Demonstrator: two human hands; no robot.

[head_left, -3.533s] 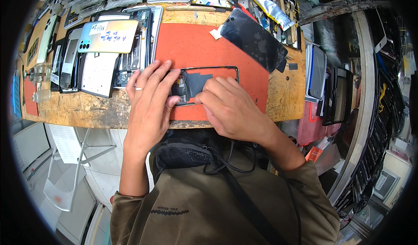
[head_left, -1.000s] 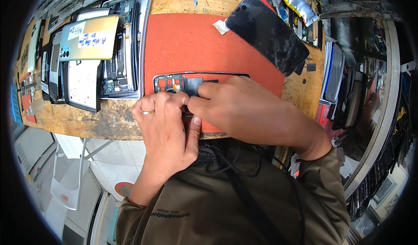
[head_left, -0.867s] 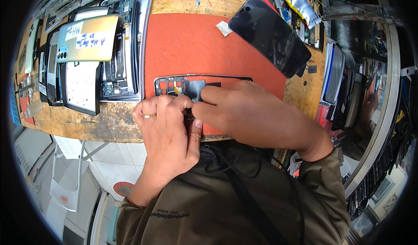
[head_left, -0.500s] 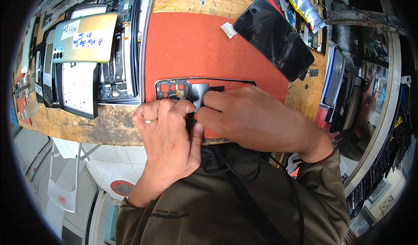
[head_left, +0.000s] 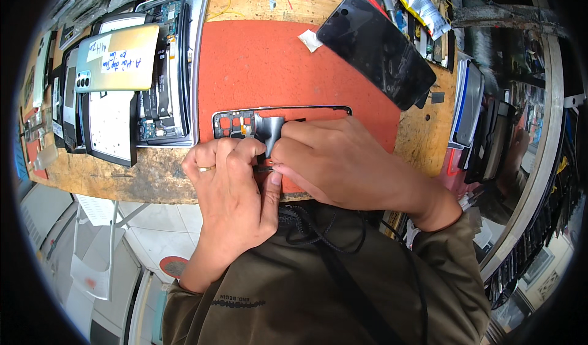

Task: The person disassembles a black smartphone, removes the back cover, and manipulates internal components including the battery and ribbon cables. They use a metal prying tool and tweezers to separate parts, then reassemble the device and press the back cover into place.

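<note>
A phone frame [head_left: 222, 119] with cut-outs at its left end lies on the red mat, partly under both hands. A silvery-grey flap of film [head_left: 269, 128] stands up from it between my fingers. My left hand [head_left: 229, 185], with a ring on one finger, is curled over the near left edge of the frame, thumb below. Bent over the frame's middle and right part, my right hand [head_left: 337, 161] has its fingers pinched together beside the film. Its fingertips meet near the left thumb, and what they pinch is hidden.
Beyond the right hand a dark phone screen [head_left: 376, 49] lies slanted on the red mat [head_left: 257, 57], by a scrap of white paper [head_left: 310, 40]. At left, a tray [head_left: 195, 94] holds phone parts, including a yellowish back cover [head_left: 131, 57]. Tools [head_left: 392, 2] crowd the back right.
The whole scene has shifted slightly left in the view. Both hands keep nearly the same hold on the frame, and the right fingers have moved a little against the film.
</note>
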